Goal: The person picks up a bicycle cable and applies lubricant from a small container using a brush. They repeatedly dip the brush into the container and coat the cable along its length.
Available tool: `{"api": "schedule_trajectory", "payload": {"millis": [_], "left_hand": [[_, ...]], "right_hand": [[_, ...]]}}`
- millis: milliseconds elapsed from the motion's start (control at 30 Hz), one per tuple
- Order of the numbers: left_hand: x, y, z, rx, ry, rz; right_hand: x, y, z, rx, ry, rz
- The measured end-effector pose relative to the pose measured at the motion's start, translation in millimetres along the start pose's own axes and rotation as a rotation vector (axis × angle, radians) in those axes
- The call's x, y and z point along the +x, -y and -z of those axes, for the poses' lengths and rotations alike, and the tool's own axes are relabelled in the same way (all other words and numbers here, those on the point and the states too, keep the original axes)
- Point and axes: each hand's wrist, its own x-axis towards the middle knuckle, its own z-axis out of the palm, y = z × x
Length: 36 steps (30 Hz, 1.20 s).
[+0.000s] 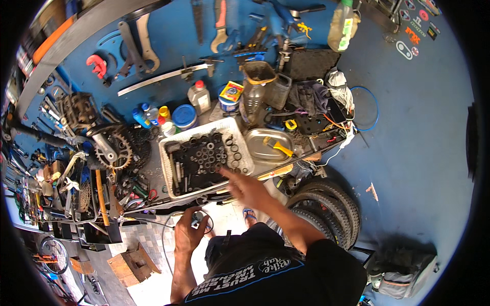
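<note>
In front of me my left hand (189,230) is closed around a small grey part (196,219) with a thin black cable (167,224) looping by it. The fingers hide much of that part. My right hand (249,190) reaches over the near right edge of a white plastic tray (164,168), its index finger stretched out at the small metal parts. Whether the fingertip touches one is too small to tell. Inside the tray lie several metal rings (208,155), larger dark rings (235,149) along the right side, and slim metal rods (178,171) on the left.
Beside the tray stands an oval metal dish (260,148) with a yellow-handled brush (278,147). Bottles and tubs, including a blue-lidded tub (185,116), line the back. A crankset (113,152) and many tools crowd the left. Tyres (332,206) lean below the bench at right.
</note>
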Motion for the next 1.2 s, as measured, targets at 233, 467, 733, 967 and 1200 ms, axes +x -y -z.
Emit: {"api": "schedule_trajectory", "payload": {"millis": [233, 467, 733, 967, 1200], "left_hand": [[-6.5, -53.3, -71.4, 0.021, 0.152, -0.026], [-22.3, -73.6, -75.0, 0.099, 0.035, 0.117], [-19.3, -91.4, -80.6, 0.174, 0.018, 0.189], [5.1, -99.9, -84.4, 0.193, 0.062, 0.128], [0.9, -104.1, -84.8, 0.195, 0.107, 0.165]], "right_hand": [[78.4, -193.6, 246.3, -0.817, -0.845, -0.014], [143.7, -325.5, 345.3, -1.093, -0.275, -0.606], [218.8, -349.0, 458.7, 0.379, -1.102, -0.032], [221.6, -303.2, 511.8, 0.305, -1.245, -0.097], [253.4, -272.6, 486.0, 0.327, -1.371, -0.136]]}}
